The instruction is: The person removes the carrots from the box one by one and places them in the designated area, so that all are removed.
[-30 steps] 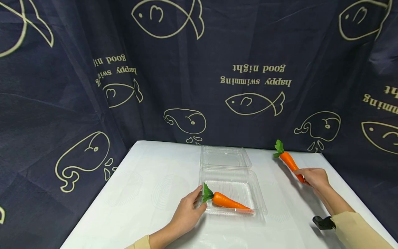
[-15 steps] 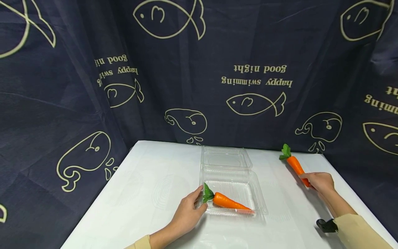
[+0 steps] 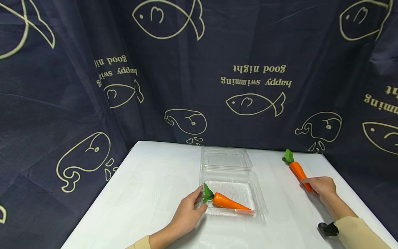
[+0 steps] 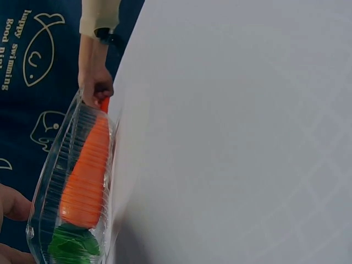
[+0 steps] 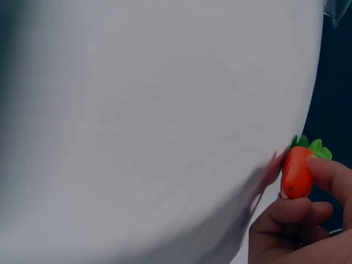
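Note:
A carrot with green leaves lies aslant in the front of a clear plastic clamshell box. My left hand rests its fingertips and thumb against the left side of this box, beside the leaves. In the left wrist view the same carrot shows through the ribbed wall. On the right, my right hand pinches a second carrot near its tip, its leaves pointing to the back. The right wrist view shows thumb and fingers around this carrot, close over the table.
The box's hinged lid lies folded back behind it. All of this is on a white table. A dark curtain with fish drawings hangs along the back and sides. A black strap piece sticks out at the right wrist.
My right hand has moved a little to the right and toward me with the second carrot, lower toward the table. My left hand, the box and the carrot inside have stayed put.

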